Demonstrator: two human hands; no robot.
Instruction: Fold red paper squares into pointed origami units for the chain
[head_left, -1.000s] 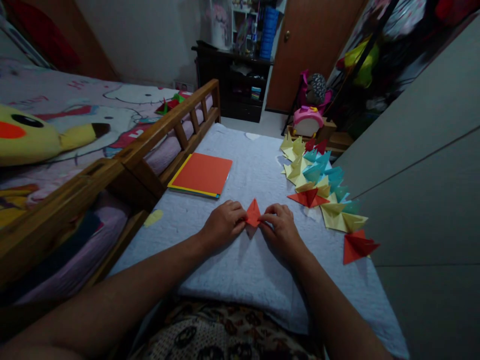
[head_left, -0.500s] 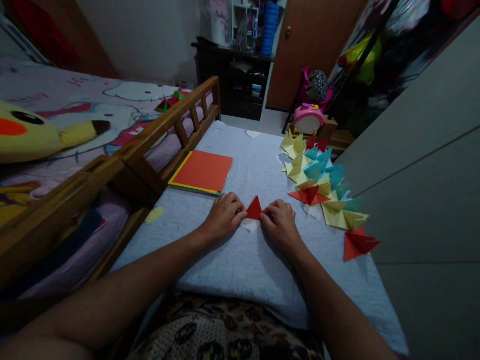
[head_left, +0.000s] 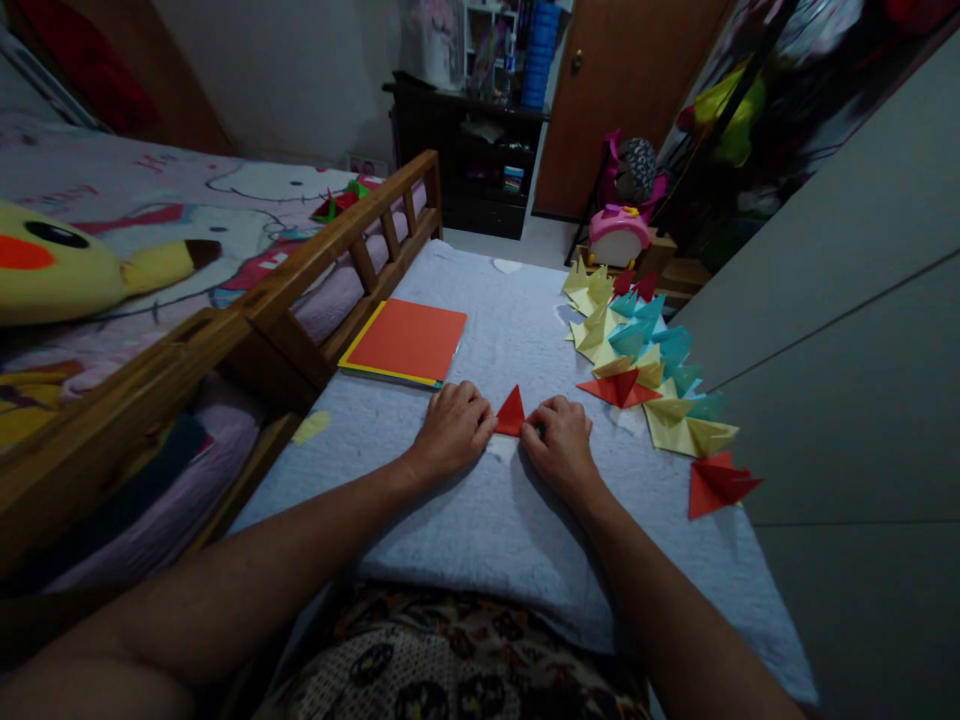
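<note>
Tipped from a diamond into a triangle since a second ago, the small folded red paper [head_left: 511, 412] sits mid-worktop [head_left: 499, 320], between the left hand [head_left: 455, 428] and right hand [head_left: 559, 440]. Curled fingers hide its lower corners; each grip touches one, whether clamped or merely resting I cannot tell. Overlapping folded yellow, blue and red paper shapes [head_left: 634, 340] crowd the right edge.

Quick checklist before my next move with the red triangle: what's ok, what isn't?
1. Red triangle between both hands: ok.
2. Left hand at its left corner: ok.
3. Right hand at its right corner: ok.
4. Firm grip on both corners: cannot tell; fingers hide them.
5. Left hand well clear of the paper stack: not ok; it's right by the near corner.
6. Folded pieces apart from the right hand: ok.
</note>
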